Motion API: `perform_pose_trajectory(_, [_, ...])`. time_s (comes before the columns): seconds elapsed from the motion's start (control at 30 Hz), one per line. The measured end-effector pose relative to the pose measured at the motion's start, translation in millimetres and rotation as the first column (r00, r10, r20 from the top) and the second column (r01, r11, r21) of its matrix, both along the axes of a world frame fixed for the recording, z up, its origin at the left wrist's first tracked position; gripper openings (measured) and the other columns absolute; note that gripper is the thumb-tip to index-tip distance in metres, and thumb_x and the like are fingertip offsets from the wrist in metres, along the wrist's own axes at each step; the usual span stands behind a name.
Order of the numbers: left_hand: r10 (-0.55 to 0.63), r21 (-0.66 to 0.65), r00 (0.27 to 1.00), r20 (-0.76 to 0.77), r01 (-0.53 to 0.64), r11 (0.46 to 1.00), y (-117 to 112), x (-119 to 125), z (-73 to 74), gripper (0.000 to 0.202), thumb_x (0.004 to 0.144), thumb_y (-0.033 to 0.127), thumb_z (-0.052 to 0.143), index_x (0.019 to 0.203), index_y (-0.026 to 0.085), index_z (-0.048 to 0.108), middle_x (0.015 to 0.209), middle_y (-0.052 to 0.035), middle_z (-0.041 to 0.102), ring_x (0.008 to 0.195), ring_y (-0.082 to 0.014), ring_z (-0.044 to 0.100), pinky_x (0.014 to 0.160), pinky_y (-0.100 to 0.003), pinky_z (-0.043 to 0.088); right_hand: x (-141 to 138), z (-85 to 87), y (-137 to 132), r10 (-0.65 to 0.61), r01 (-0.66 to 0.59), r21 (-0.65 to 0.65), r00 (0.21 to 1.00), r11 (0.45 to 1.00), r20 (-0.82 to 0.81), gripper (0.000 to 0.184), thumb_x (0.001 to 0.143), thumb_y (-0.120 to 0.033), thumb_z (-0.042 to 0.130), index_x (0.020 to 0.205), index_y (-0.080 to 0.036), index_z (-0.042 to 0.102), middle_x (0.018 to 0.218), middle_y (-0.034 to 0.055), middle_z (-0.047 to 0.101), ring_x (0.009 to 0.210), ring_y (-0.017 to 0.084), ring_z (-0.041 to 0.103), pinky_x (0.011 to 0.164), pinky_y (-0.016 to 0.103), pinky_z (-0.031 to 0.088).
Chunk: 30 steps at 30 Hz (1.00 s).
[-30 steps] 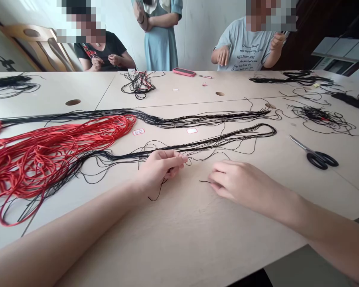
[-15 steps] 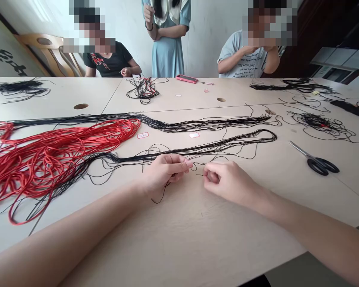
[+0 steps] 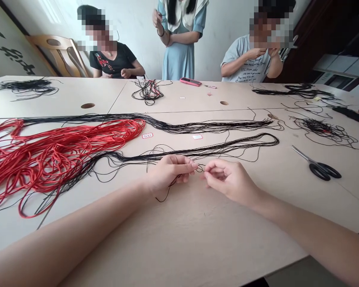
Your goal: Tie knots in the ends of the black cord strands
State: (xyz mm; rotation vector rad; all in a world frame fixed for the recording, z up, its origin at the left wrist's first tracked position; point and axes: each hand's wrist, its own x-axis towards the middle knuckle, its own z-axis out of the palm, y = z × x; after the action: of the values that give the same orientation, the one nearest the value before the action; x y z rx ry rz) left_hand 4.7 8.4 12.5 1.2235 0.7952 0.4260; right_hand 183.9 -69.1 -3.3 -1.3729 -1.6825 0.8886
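Pale tabletop (image 3: 179, 239) carries: red cord pile (image 3: 62, 153), left of the left hand (image 3: 179, 168); looped black cord hank (image 3: 242, 142), beyond both; black-handled scissors (image 3: 312, 162), right of the right hand (image 3: 223, 175); pink-edged phone (image 3: 190, 81), far beyond them.

Wearer's hands (image 3: 177, 169): 2. Black-handled scissors (image 3: 312, 162): 1. Pink phone (image 3: 190, 81): 1. Red-edged labels (image 3: 198, 137): 2. Wooden chair (image 3: 60, 52): 1. People opposite (image 3: 179, 57): 3.

On the table (image 3: 197, 243), scissors (image 3: 313, 162) lie right of the right hand (image 3: 235, 181) (a phone (image 3: 190, 81) lies far behind).
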Motion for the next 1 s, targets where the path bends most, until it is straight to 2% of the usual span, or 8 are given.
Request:
perform_pose_trajectory(0.1, [-0.013,0.019,1.0,0.013,0.012,1.0,-0.6,0.4,-0.9,0.017,0.071,0.029,0.067,0.073,0.013,0.062,0.067,-0.0011,0.058,0.053,-0.0056,0.044,0.048,-0.018,0.029,-2.7,-2.5,2.7,0.002,-0.005,-0.026,0.993,1.0,-0.118,0.009,0.083,-0.027,0.054,0.084,-0.018,0.055,0.074,0.0026,0.066,0.072,0.015,0.065,0.066,0.027,0.055])
perform_pose_trajectory(0.23, [-0.001,0.069,1.0,-0.006,0.001,0.998,-1.7,1.3,-3.1,0.018,0.072,0.031,0.067,0.074,0.013,0.062,0.07,-0.0018,0.06,0.054,-0.006,0.044,0.048,-0.018,0.03,-5.4,-3.4,4.6,0.003,-0.027,-0.096,0.971,0.995,-0.24,0.011,0.082,-0.026,0.057,0.088,-0.017,0.057,0.084,0.0046,0.068,0.084,0.017,0.065,0.074,0.027,0.055])
perform_pose_trajectory(0.43, [-0.015,0.177,0.999,-0.052,0.024,0.984,-2.4,1.6,-7.9,0.023,0.072,0.037,0.065,0.074,0.014,0.063,0.055,0.0019,0.05,0.051,-0.0073,0.041,0.046,-0.019,0.029,-10.0,-1.1,3.8,0.003,-0.053,-0.159,0.954,0.986,-0.299,0.025,0.072,-0.031,0.069,0.088,-0.017,0.056,0.088,0.0051,0.069,0.084,0.017,0.066,0.078,0.029,0.055])
perform_pose_trajectory(0.53, [-0.042,0.224,0.995,-0.086,0.06,0.973,-2.4,0.9,-8.7,0.026,0.074,0.04,0.063,0.073,0.014,0.062,0.053,0.0023,0.049,0.049,-0.0067,0.039,0.046,-0.019,0.028,-11.9,-2.7,4.5,-0.001,-0.032,-0.131,0.97,0.991,-0.244,0.023,0.073,-0.033,0.069,0.084,-0.017,0.056,0.085,0.0047,0.069,0.079,0.017,0.067,0.073,0.03,0.056])
perform_pose_trajectory(0.67, [-0.064,0.251,0.991,-0.121,0.093,0.964,-2.0,0.4,-7.5,0.026,0.075,0.04,0.062,0.074,0.015,0.062,0.051,0.0035,0.047,0.047,-0.006,0.037,0.044,-0.018,0.026,-11.5,-3.0,4.7,0.016,-0.015,0.015,0.997,1.0,-0.075,0.014,0.081,-0.032,0.06,0.084,-0.018,0.061,0.082,0.0036,0.068,0.075,0.016,0.065,0.067,0.028,0.055])
perform_pose_trajectory(0.87, [-0.02,0.22,0.996,-0.092,0.04,0.975,-1.7,1.3,-7.3,0.024,0.074,0.039,0.063,0.075,0.015,0.061,0.058,0.0015,0.053,0.051,-0.0069,0.043,0.045,-0.017,0.031,-3.5,2.3,3.7,-0.004,-0.037,0.209,0.981,0.977,0.193,0.022,0.087,-0.022,0.047,0.073,-0.017,0.063,0.071,0.0027,0.065,0.068,0.015,0.061,0.058,0.025,0.048])
perform_pose_trajectory(1.0, [0.01,0.221,0.993,-0.12,0.017,0.975,-1.8,1.5,-6.8,0.024,0.075,0.039,0.063,0.075,0.015,0.061,0.052,0.0021,0.051,0.047,-0.0069,0.042,0.044,-0.018,0.031,1.9,6.8,4.4,-0.058,-0.014,0.283,0.967,0.959,0.247,0.021,0.085,-0.017,0.048,0.069,-0.016,0.061,0.062,-0.0001,0.06,0.058,0.011,0.054,0.051,0.022,0.043])
